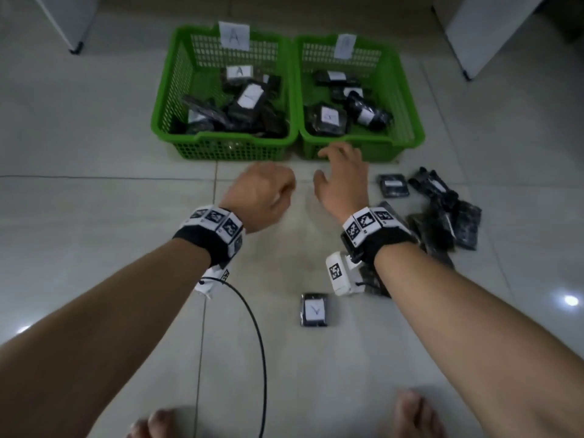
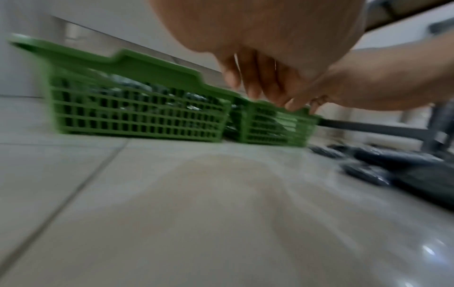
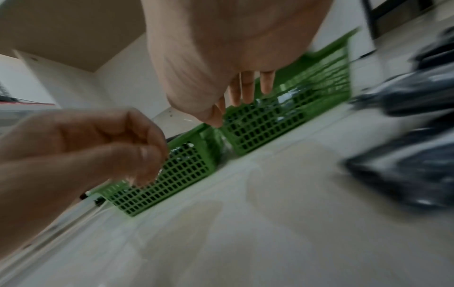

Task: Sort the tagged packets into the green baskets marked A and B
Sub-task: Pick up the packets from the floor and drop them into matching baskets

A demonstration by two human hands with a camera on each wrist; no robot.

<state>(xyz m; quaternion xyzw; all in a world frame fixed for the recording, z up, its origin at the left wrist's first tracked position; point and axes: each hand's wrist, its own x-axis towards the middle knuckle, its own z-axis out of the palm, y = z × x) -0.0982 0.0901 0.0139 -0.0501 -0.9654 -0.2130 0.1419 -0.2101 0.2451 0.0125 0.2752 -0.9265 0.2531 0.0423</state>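
Green basket A [image 1: 221, 148] stands on the left and green basket B [image 1: 407, 134] on the right, each holding several black packets with white tags. My left hand [image 1: 268, 191] hovers over the floor in front of basket A, fingers curled in, nothing in it. My right hand [image 1: 331, 162] hovers with fingers spread at the front rim of basket B, holding nothing. A packet tagged A [image 1: 313, 309] lies on the floor under my right wrist. In the right wrist view my left hand [image 3: 98, 147] shows its thumb against curled fingers.
A pile of black packets [image 1: 442, 216] lies on the tiled floor right of my right hand, with one single packet [image 1: 394, 185] beside it. A black cable [image 1: 256, 343] runs from my left wrist. My toes [image 1: 410, 412] show at the bottom edge.
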